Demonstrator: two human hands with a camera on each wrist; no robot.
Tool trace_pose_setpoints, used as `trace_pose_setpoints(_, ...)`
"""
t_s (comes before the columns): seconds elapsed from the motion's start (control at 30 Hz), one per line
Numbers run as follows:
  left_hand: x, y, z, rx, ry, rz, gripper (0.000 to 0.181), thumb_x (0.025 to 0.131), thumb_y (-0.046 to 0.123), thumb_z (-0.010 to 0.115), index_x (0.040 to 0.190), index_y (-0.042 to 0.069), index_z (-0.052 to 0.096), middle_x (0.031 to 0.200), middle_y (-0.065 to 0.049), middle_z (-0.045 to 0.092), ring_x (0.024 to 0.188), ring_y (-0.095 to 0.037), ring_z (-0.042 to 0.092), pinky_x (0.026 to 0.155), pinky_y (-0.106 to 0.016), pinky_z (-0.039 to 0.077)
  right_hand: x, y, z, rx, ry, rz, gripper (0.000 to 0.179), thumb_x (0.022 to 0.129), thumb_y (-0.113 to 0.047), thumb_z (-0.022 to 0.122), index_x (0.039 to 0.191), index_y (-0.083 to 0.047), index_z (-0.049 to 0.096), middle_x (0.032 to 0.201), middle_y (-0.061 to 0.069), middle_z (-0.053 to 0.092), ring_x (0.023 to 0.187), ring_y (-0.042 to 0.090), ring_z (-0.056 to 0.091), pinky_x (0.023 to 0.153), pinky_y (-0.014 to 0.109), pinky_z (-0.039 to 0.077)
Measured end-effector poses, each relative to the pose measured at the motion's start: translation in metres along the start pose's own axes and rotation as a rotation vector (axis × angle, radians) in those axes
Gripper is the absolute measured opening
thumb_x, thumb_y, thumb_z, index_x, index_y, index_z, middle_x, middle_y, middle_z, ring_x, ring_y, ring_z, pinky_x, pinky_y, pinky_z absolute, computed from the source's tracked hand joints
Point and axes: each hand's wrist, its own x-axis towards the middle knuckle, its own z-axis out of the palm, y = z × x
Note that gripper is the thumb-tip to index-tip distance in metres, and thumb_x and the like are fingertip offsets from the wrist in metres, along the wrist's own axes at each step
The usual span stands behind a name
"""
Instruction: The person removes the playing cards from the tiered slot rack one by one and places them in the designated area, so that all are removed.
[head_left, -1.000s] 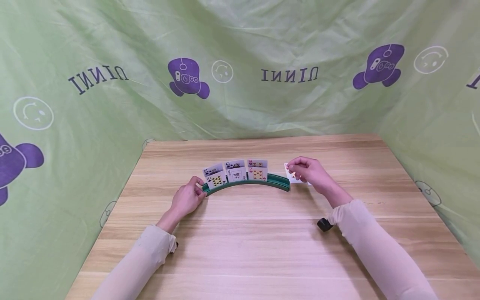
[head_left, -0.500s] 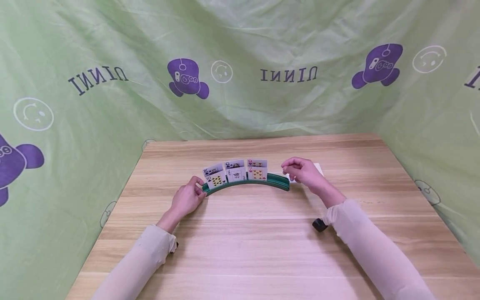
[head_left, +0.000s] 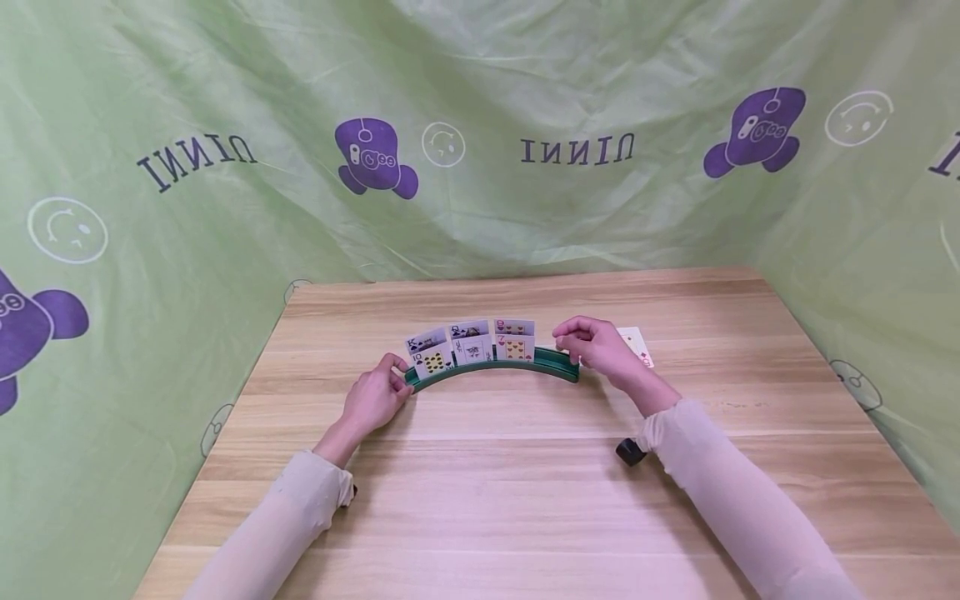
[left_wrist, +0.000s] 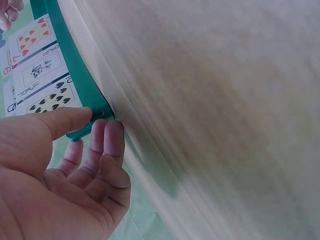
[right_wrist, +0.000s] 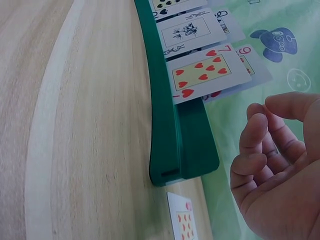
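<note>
A curved green card holder [head_left: 487,364] stands on the wooden table with playing cards upright in two rows. The front row has a ten of spades [left_wrist: 50,101], a joker [left_wrist: 39,70] and a seven of hearts [right_wrist: 202,72]. Behind them show a king [head_left: 415,342], a queen [head_left: 459,328] and a nine [right_wrist: 257,70]. My left hand [head_left: 375,396] grips the holder's left end between thumb and fingers. My right hand [head_left: 600,346] hovers above its right end, fingers curled and thumb tip against the index finger, with no card visible between them in the right wrist view.
A red-suited card [head_left: 636,343] lies face up on the table right of my right hand. In the right wrist view, a card with red pips [right_wrist: 182,220] shows just beyond the holder's end. Green printed curtains [head_left: 480,225] enclose the table [head_left: 487,500].
My right hand has moved left from over the loose cards to the holder's right end, uncovering the card on the right. My left hand has stayed on the holder.
</note>
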Motion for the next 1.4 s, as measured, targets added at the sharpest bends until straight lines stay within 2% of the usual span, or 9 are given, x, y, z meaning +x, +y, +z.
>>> trace_pose_setpoints(0.13, 0.000, 0.000, 0.000, -0.002, 0.002, -0.003, 0.030, 0.088, 0.016, 0.073, 0.112, 0.013, 0.055, 0.090, -0.005, 0.076, 0.076, -0.019, 0.066, 0.071, -0.036, 0.047, 0.002, -0.001, 0.005, -0.007, 0.001, -0.002, 0.030, 0.098, -0.017, 0.061, 0.121, 0.003, 0.061, 0.093, 0.009, 0.066, 0.072, 0.018, 0.056, 0.061, 0.030, 0.045)
trace_pose_setpoints(0.4, -0.001, 0.001, -0.002, -0.006, 0.002, -0.003, 0.030, 0.088, 0.015, 0.073, 0.112, 0.011, 0.055, 0.089, -0.006, 0.076, 0.077, -0.019, 0.066, 0.072, -0.036, 0.047, 0.003, -0.006, 0.015, -0.010, 0.005, -0.008, 0.026, 0.096, -0.015, 0.062, 0.117, 0.000, 0.063, 0.102, 0.026, 0.064, 0.070, 0.016, 0.055, 0.060, 0.027, 0.044)
trace_pose_setpoints(0.53, 0.000, 0.001, -0.001, -0.003, -0.002, -0.001, 0.030, 0.088, 0.016, 0.073, 0.112, 0.011, 0.055, 0.089, -0.005, 0.076, 0.077, -0.019, 0.065, 0.072, -0.036, 0.047, 0.005, -0.007, 0.018, -0.024, 0.005, -0.005, 0.024, 0.096, -0.017, 0.063, 0.116, -0.004, 0.064, 0.106, 0.024, 0.065, 0.072, 0.016, 0.056, 0.061, 0.026, 0.045)
trace_pose_setpoints(0.77, 0.000, 0.001, -0.001, -0.001, -0.004, -0.005, 0.031, 0.088, 0.017, 0.073, 0.112, 0.012, 0.055, 0.090, -0.004, 0.076, 0.077, -0.018, 0.066, 0.073, -0.037, 0.048, 0.010, -0.007, 0.024, -0.030, 0.022, 0.005, 0.022, 0.095, -0.016, 0.063, 0.114, -0.005, 0.065, 0.105, 0.010, 0.065, 0.074, 0.018, 0.056, 0.061, 0.026, 0.045)
trace_pose_setpoints(1.1, 0.000, 0.001, 0.000, -0.003, -0.006, -0.010, 0.031, 0.088, 0.017, 0.073, 0.112, 0.013, 0.055, 0.090, -0.004, 0.076, 0.077, -0.018, 0.065, 0.072, -0.036, 0.048, 0.014, -0.007, 0.028, -0.029, 0.039, -0.003, 0.022, 0.094, -0.015, 0.066, 0.112, -0.002, 0.065, 0.105, 0.013, 0.066, 0.073, 0.022, 0.057, 0.062, 0.026, 0.045)
trace_pose_setpoints(1.4, 0.000, 0.001, -0.001, -0.002, -0.006, -0.006, 0.031, 0.088, 0.017, 0.073, 0.112, 0.012, 0.055, 0.089, -0.004, 0.075, 0.075, -0.017, 0.065, 0.070, -0.034, 0.047, 0.018, -0.007, 0.030, -0.109, 0.039, -0.023, 0.019, 0.093, -0.013, 0.068, 0.108, -0.002, 0.067, 0.101, 0.013, 0.065, 0.080, 0.028, 0.062, 0.068, 0.030, 0.053)
